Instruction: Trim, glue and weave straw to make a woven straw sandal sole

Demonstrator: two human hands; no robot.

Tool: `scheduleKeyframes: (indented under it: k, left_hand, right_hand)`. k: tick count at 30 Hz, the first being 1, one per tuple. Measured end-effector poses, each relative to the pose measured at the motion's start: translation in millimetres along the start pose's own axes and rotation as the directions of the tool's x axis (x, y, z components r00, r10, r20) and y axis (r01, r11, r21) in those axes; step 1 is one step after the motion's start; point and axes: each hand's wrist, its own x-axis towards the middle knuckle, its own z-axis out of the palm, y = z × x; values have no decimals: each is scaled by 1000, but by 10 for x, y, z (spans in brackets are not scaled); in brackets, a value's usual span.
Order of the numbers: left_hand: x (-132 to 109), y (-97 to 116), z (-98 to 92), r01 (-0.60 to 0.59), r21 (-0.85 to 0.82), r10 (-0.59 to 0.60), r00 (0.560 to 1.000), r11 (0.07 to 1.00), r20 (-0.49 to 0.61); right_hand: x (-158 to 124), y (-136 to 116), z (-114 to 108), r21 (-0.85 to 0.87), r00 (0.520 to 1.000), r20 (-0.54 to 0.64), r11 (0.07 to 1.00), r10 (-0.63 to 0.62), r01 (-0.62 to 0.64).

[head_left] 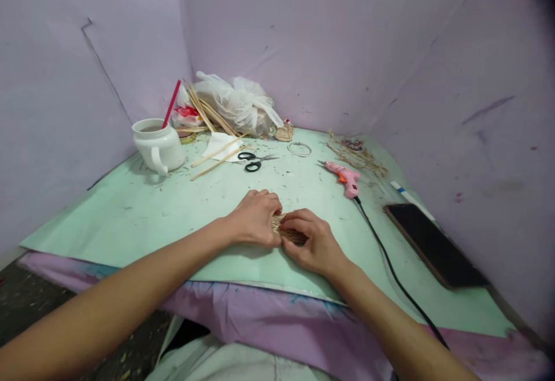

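Jute-wrapped piece point(288, 230) lies pinched between both hands — left hand point(255, 218) curled over its left end, right hand point(313, 242) fingers gripping its near edge. Bare green table point(130, 213) spreads left of the fingers; beyond them lie scissors point(252, 161), and a pink glue gun point(344, 177) sits off to their right — well apart.

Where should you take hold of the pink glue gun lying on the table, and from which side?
Probably the handle of the glue gun, reached from the near side. The gun lies flat, nozzle pointing left, handle turned toward the near edge, cord trailing from its end, so the grip stays clear of the tip.
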Motion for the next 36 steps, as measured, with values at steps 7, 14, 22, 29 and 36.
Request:
scheduleKeyframes:
  k: [7,14,22,29,36]
  left_hand:
    - [-26,37,-49,7,34,-7,1000,999,13]
    - [-1,11,-93,-45,39,43,997,998,61]
    - [-14,60,-76,-26,93,22,999,995,37]
    - [-2,103,-76,-2,115,-3,999,993,37]
    - [12,123,-56,18,111,-20,1000,994,19]
  right_hand:
    - [-5,12,10,14,1000,6,1000,13,-13]
    - [-10,58,-30,39,998,36,998,50,-51]
    - [-48,108,-130,183,994,101,982,36,-54]
    - [-70,53,-146,70,998,-44,997,38,-35]
    - [-37,54,-109,-27,997,-76,999,26,-28]
